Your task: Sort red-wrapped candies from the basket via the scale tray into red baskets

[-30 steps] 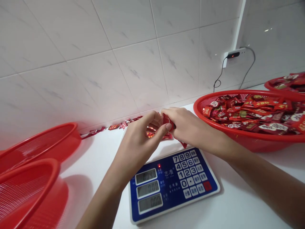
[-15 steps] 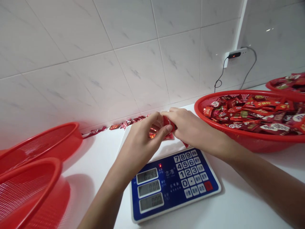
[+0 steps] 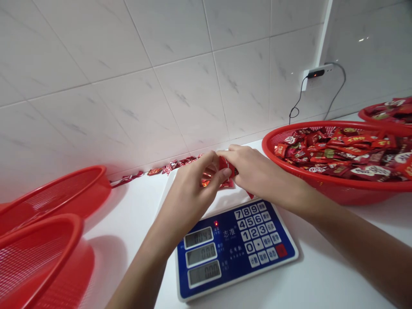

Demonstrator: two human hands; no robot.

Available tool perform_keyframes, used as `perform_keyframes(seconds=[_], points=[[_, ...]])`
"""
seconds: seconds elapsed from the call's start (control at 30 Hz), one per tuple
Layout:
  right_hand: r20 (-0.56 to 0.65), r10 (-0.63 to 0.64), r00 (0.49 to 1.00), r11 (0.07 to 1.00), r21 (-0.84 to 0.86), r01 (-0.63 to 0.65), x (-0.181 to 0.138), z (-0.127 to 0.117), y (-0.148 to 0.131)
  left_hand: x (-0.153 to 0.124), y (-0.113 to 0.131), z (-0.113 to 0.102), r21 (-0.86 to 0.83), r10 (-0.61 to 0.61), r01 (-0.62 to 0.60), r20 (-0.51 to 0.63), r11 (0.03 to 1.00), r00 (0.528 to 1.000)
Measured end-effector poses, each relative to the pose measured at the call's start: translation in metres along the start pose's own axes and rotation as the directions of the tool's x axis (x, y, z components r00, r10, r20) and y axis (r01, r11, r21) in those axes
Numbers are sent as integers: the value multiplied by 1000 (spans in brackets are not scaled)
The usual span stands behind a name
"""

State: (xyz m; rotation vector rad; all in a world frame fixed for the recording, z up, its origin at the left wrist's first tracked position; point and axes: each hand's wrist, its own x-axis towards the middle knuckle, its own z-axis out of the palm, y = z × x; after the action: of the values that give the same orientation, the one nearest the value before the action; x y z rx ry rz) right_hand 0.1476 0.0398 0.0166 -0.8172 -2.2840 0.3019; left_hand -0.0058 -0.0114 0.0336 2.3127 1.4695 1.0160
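Note:
Over the pan of a blue-faced digital scale (image 3: 236, 246), my left hand (image 3: 189, 193) and my right hand (image 3: 254, 174) meet, both pinched on the same small red candy wrapper (image 3: 224, 164). A few more red wrapped candies (image 3: 219, 183) lie on the scale pan under my fingers, partly hidden by them. The scale's three displays are lit, and a red lamp glows above them.
A large red mesh basket (image 3: 322, 184) full of red wrapped candies stands at the right, with a second one (image 3: 367, 115) behind it. Two red mesh baskets (image 3: 48, 231) sit at the left. Loose wrappers (image 3: 161, 168) line the tiled wall. A plug and cable (image 3: 313, 75) hang at the back right.
Both hands stay pinched on the same wrapper above the scale, with only slight finger shifts. The reading on the top display has changed.

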Motion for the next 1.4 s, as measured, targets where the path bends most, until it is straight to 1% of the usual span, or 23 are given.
perform_keyframes(seconds=[0.07, 0.13, 0.2, 0.3, 0.37, 0.4, 0.47, 0.53, 0.6, 0.63, 0.7, 0.77, 0.83, 0.9, 0.93, 1.0, 1.2, 1.23, 1.3, 1.37, 1.4], points=[[-21, 11, 1000, 999, -30, -11, 1, 0, 1, 0, 0, 0, 17, -6, 7, -37, 1000, 999], [-21, 27, 999, 1000, 7, -27, 2, -2, 3, 1, -2, -2, 19, -15, 16, -76, 1000, 997], [30, 76, 997, 988, 133, -80, 3, -7, 7, 3, -7, -4, -2, -34, 34, -105, 999, 994], [168, 160, 973, 922, 326, -208, 4, -17, 15, 6, -20, -8, -88, -59, 47, -133, 995, 989], [233, 177, 956, 888, 381, -258, 6, -23, 21, 8, -29, -11, -186, -71, 51, -100, 981, 992], [249, 179, 952, 881, 390, -267, 7, -24, 23, 9, -34, -13, -239, -80, 63, -62, 969, 995], [244, 176, 954, 886, 383, -262, 8, -23, 26, 10, -40, -16, -319, -101, 104, 25, 942, 995], [219, 188, 957, 905, 340, -255, 10, -18, 26, 11, -44, -19, -346, -127, 150, 88, 926, 988], [197, 209, 958, 922, 287, -260, 11, -11, 27, 11, -45, -21, -293, -143, 169, 106, 941, 984], [194, 213, 958, 925, 275, -261, 11, -8, 27, 11, -45, -21, -246, -138, 157, 91, 957, 986], [188, 225, 956, 924, 269, -271, 12, -5, 28, 11, -45, -20, -131, -99, 99, 7, 986, 995], [150, 273, 950, 920, 249, -303, 13, -5, 28, 11, -46, -18, 2, -46, 47, -112, 999, 993], [76, 341, 937, 912, 216, -350, 13, -9, 28, 11, -48, -15, 172, 25, 12, -208, 985, 978], [5, 382, 924, 904, 207, -375, 12, -16, 27, 12, -52, -12, 330, 114, -32, -231, 944, 966], [-18, 391, 920, 901, 211, -379, 12, -19, 26, 12, -54, -10, 380, 151, -58, -221, 923, 963], [-37, 408, 912, 894, 220, -391, 11, -24, 23, 12, -58, -8, 414, 188, -93, -195, 905, 963], [-10, 419, 908, 882, 243, -404, 10, -24, 18, 12, -58, -6, 382, 164, -71, -215, 922, 963], [-9, 417, 909, 882, 244, -403, 10, -24, 18, 12, -58, -6, 395, 142, -58, -188, 917, 972], [-13, 412, 911, 885, 242, -397, 10, -24, 19, 11, -61, -9, 434, 69, -27, -82, 901, 994], [-27, 407, 913, 889, 240, -389, 10, -24, 19, 10, -66, -14, 461, -6, -5, 24, 887, 1000], [-31, 405, 914, 891, 238, -387, 10, -25, 19, 10, -69, -17, 467, -30, 4, 49, 884, 998]])
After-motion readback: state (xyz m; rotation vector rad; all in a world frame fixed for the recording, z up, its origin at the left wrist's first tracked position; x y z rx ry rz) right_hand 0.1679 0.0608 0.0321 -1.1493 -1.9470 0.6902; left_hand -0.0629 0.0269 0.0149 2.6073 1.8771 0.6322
